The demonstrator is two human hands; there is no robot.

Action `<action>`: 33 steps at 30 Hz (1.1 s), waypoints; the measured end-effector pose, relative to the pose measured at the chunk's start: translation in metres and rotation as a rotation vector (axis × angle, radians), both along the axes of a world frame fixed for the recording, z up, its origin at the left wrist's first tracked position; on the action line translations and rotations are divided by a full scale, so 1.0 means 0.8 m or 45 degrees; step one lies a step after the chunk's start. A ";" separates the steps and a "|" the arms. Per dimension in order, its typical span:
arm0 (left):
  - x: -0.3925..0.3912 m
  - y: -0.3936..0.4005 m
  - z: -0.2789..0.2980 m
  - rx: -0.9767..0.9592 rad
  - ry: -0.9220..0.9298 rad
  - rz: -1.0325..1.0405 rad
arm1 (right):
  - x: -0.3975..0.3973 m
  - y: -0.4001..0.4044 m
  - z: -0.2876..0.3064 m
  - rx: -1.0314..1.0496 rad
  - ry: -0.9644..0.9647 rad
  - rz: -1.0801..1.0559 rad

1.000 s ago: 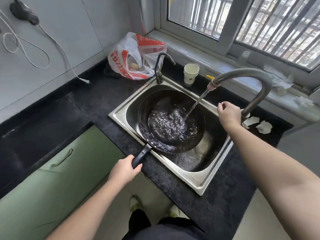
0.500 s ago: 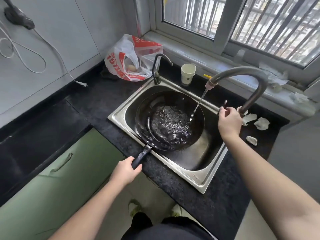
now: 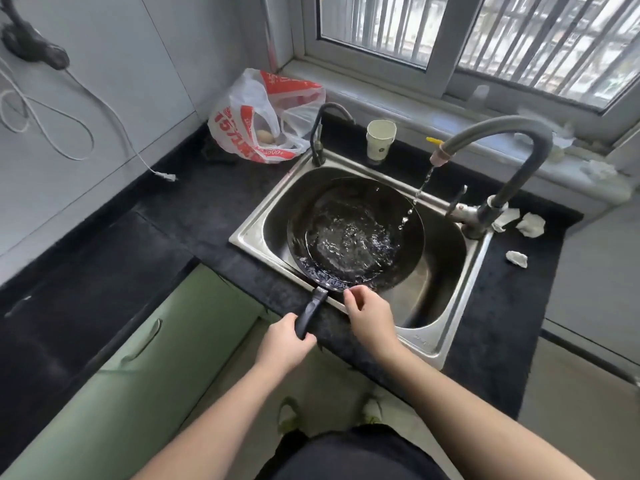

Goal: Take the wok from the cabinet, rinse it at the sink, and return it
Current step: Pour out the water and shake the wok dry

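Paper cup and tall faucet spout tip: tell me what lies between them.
Head view: only bare black countertop lies between the paper cup and the faucet spout tip; nothing stands there.

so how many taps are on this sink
2: a small dark tap at the sink's back left corner, and a big grey gooseneck tap at the back right, dribbling water.

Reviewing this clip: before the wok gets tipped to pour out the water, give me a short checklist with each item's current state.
1. Left hand grips the wok handle: ok.
2. Right hand holds the wok rim: cannot tell; its fingers are only near it.
3. Faucet fully off: not ok, a thin trickle falls.
4. Wok over the sink: ok.
5. Rinse water in the wok: ok.
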State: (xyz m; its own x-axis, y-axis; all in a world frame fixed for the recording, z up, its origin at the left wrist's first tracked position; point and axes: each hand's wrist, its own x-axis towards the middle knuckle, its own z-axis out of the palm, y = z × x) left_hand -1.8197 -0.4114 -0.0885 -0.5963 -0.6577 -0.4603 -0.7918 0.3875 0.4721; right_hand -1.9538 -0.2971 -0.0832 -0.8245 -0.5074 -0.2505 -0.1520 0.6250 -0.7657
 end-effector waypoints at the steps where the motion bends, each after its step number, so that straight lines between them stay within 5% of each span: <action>1: 0.001 -0.001 0.000 0.014 0.015 -0.018 | 0.010 -0.005 -0.002 0.015 -0.035 0.006; 25: 0.020 -0.031 -0.006 0.489 0.169 -0.124 | 0.068 -0.103 -0.031 0.249 -0.370 -0.360; 33: 0.023 -0.038 0.007 0.468 0.179 -0.183 | 0.066 -0.118 -0.034 0.308 -0.509 -0.501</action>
